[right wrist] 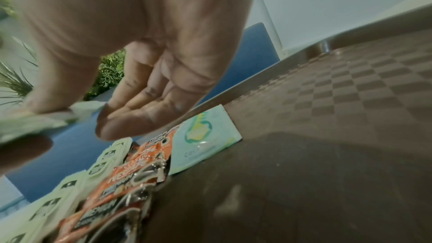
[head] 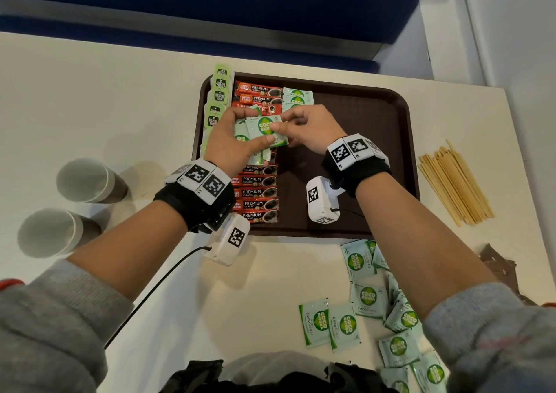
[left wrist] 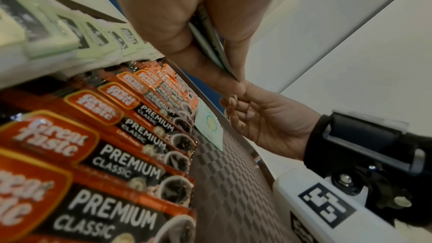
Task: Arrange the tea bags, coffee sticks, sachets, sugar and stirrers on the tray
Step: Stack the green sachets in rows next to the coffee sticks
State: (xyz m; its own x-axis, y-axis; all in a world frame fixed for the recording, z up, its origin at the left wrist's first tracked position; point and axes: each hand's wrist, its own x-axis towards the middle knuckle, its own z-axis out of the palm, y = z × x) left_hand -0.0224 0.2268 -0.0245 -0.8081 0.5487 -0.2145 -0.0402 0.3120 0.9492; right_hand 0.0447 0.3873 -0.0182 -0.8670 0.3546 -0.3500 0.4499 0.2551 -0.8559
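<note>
Over the brown tray (head: 376, 116), my left hand (head: 237, 143) grips a small stack of pale green coco sugar sachets (head: 261, 132). My right hand (head: 304, 128) pinches the top sachet's right edge between thumb and forefinger. The left wrist view shows the stack's edge (left wrist: 210, 43) held in my left hand (left wrist: 187, 30), with my right hand (left wrist: 261, 114) beside it. Red coffee sticks (head: 257, 192) lie in a column on the tray, green tea bags (head: 218, 98) along its left rim. Two sugar sachets (head: 298, 98) lie at the tray's back; one sachet (right wrist: 203, 139) shows under my right hand (right wrist: 140, 99).
Loose sugar sachets (head: 370, 299) are scattered on the white table in front of the tray. Wooden stirrers (head: 454, 182) lie right of the tray, brown packets (head: 496, 263) nearer me. Two paper cups (head: 87, 182) stand at the left. The tray's right half is bare.
</note>
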